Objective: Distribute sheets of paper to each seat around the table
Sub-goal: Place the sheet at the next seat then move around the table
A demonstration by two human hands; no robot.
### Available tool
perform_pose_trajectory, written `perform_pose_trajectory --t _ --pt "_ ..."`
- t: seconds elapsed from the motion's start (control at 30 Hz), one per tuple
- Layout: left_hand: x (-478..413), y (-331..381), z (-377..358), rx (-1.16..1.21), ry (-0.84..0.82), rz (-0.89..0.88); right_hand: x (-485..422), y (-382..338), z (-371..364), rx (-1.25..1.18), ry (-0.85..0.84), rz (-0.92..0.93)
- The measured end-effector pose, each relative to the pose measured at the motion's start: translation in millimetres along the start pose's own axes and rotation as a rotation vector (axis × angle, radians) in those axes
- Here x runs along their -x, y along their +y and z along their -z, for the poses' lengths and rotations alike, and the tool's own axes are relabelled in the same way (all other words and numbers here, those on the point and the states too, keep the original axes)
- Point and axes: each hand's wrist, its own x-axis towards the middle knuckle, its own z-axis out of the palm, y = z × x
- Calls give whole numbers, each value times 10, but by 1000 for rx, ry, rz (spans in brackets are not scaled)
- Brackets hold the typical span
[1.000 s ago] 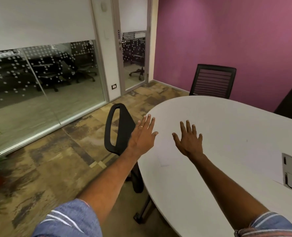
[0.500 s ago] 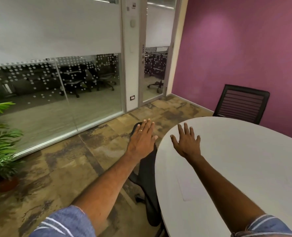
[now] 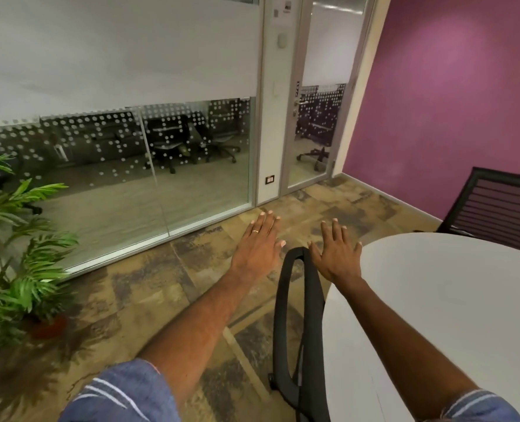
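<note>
Both my arms reach forward with flat, spread fingers and nothing in them. My left hand (image 3: 260, 243) hovers over the carpet, left of a black office chair (image 3: 295, 324) pushed against the white oval table (image 3: 441, 300). My right hand (image 3: 336, 254) is above the chair's top and the table's left edge. A faint white sheet of paper (image 3: 359, 388) seems to lie on the table near the bottom edge, hard to tell from the white top. A second black mesh chair (image 3: 496, 208) stands at the table's far end.
A potted green plant (image 3: 15, 254) stands at the left. A glass partition (image 3: 131, 166) and a glass door (image 3: 313, 132) close off the far side. A purple wall (image 3: 450, 102) runs along the right. Patterned carpet lies between table and glass.
The view has swung left and up: the table slid to the right, the plant and glass wall fill more of the frame. Both hands stay spread and have shifted from over the table toward the chair.
</note>
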Motion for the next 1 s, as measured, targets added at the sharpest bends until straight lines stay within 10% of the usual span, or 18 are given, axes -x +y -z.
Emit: perform_pose_trajectory --t 1.0 --pt "-3701 -1698 -965 111 -38 -307 -3275 -310 -533 60 85 -341"
